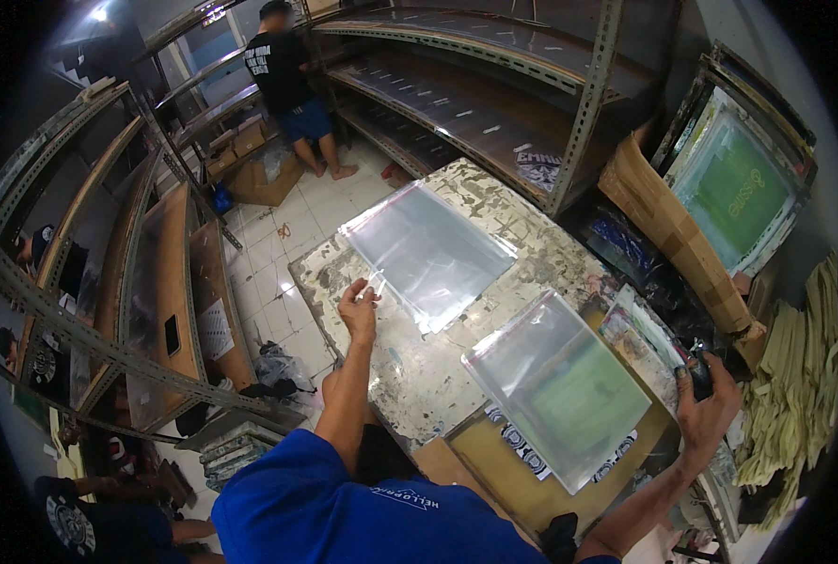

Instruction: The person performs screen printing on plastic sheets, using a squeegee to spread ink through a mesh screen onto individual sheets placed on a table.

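My left hand hovers at the near left corner of a stack of clear plastic bags, its fingers bent and apart. A pale strip of plastic shows by its fingertips, and I see no firm hold on it. On the right, my right hand is closed round a small black object whose kind I cannot make out. Between my hands lies a second stack of clear bags, partly over a green sheet or panel and a black-and-white patterned piece. Both stacks rest on a paint-stained table.
Metal shelving runs along the back, with more racks at left. A person stands at the far shelves; others are at lower left. Right of the table are a cardboard piece, a green printing screen and hanging yellowish strips.
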`<state>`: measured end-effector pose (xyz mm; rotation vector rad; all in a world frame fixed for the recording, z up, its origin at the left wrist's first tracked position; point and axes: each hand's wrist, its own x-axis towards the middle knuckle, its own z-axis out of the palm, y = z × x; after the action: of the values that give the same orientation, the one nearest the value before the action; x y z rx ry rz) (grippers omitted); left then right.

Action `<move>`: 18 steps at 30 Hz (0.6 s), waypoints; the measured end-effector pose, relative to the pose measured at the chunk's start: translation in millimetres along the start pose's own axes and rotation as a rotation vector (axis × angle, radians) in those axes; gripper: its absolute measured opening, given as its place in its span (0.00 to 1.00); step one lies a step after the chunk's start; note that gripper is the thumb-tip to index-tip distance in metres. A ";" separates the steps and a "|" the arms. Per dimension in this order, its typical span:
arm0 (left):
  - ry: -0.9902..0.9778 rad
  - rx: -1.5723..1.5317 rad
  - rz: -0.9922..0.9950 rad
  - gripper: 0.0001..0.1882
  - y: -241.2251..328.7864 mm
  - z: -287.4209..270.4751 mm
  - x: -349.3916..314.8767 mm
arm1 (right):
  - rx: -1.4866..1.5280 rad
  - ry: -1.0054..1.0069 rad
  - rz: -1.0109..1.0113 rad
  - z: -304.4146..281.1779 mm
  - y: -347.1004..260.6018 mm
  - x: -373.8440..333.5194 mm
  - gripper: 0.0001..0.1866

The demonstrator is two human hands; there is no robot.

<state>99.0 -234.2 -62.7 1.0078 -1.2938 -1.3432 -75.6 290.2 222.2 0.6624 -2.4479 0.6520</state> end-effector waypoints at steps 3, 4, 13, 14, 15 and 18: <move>0.101 -0.036 0.028 0.18 -16.4 -24.1 27.8 | 0.000 0.013 -0.019 1.6 -1.3 0.7 0.21; 0.127 -0.014 0.012 0.18 -15.0 -26.4 32.0 | -0.003 0.017 -0.019 1.7 -0.7 0.2 0.21; 0.167 0.479 0.062 0.26 -21.9 -62.7 70.1 | 0.020 -0.011 0.021 0.7 0.2 -1.5 0.22; 0.257 0.757 0.191 0.27 -28.4 -75.5 78.3 | 0.034 -0.016 0.025 2.9 -0.8 -0.4 0.22; 0.348 1.037 0.317 0.28 -34.2 -89.2 85.1 | 0.051 -0.022 0.028 5.7 -1.9 0.5 0.22; 0.260 0.991 0.326 0.32 7.9 -30.7 56.6 | -0.003 0.007 0.027 2.0 5.4 -5.7 0.22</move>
<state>119.7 -295.0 -54.1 1.4657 -1.8471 -0.2460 -75.1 294.9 215.7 0.6261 -2.4543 0.6597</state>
